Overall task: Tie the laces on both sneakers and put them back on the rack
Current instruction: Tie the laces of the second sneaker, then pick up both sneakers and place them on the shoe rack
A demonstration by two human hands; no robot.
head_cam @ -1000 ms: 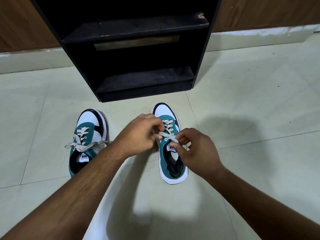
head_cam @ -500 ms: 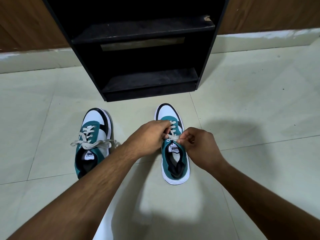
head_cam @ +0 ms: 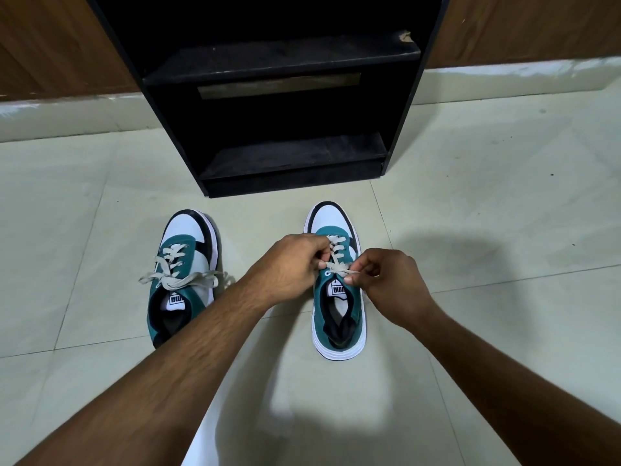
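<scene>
Right then, both hands were down at the right sneaker (head_cam: pixel 337 290): the left hand (head_cam: pixel 289 264) was curled shut, fingers pinched on one end of the lace (head_cam: pixel 337 268), and the right hand (head_cam: pixel 391 284) was pinched on the other end, thumb pressed over the strand just above the tongue label. Between them the flat, pale lace crossed at the top eyelets, so by my reading this knot was only at its first cross, with no bow formed. Out to the side, the left sneaker (head_cam: pixel 183 274) sat near its partner on the floor (head_cam: pixel 470 230), toe toward the rack (head_cam: pixel 292 163); its laces lay spread in wide loops across the tongue, and whether that made a finished bow I could not tell. Neither shoe was on the rack, so that whole step was left. The sneakers looked smooth, teal with white toes, black trim and thick white soles. The rack was matte black board with dusty, bare shelves, one upper corner chipped, and the floor was glossy pale tile.
</scene>
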